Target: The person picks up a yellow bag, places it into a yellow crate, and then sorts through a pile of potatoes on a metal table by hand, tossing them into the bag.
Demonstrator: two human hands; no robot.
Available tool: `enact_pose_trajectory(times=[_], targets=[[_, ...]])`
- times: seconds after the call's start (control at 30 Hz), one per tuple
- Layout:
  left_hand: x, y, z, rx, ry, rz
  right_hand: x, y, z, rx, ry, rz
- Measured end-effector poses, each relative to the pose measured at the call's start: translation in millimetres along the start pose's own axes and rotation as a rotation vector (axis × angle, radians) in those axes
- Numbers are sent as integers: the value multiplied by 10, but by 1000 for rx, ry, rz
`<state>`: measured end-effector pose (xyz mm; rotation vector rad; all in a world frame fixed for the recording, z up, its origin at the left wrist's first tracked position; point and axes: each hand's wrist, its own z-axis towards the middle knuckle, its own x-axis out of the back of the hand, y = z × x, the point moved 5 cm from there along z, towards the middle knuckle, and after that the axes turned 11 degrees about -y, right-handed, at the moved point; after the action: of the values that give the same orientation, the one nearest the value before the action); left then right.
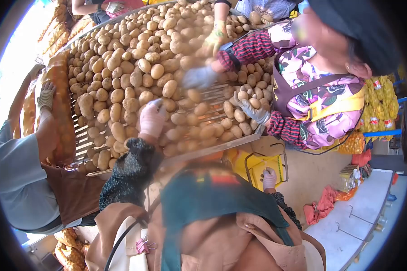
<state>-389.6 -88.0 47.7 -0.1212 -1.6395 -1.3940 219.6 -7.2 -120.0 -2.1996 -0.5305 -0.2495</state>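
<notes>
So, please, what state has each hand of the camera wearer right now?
Left hand: over the potatoes; its grip cannot be told.
Right hand: near the yellow container; open or closed cannot be told.

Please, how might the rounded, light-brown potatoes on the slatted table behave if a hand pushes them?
The rounded, light-brown potatoes would probably roll, since their sides are curved and smooth-looking. They are likely stiff: even piled together, they show no visible sagging. Pushing one may well shift others, because many touch their neighbours.
</notes>
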Motion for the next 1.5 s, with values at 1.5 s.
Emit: enact_pose_trajectory(times=[1.5], targets=[[-1275,666,-960,-527,-610,699,180,-1403,-1934,715,134,692]])
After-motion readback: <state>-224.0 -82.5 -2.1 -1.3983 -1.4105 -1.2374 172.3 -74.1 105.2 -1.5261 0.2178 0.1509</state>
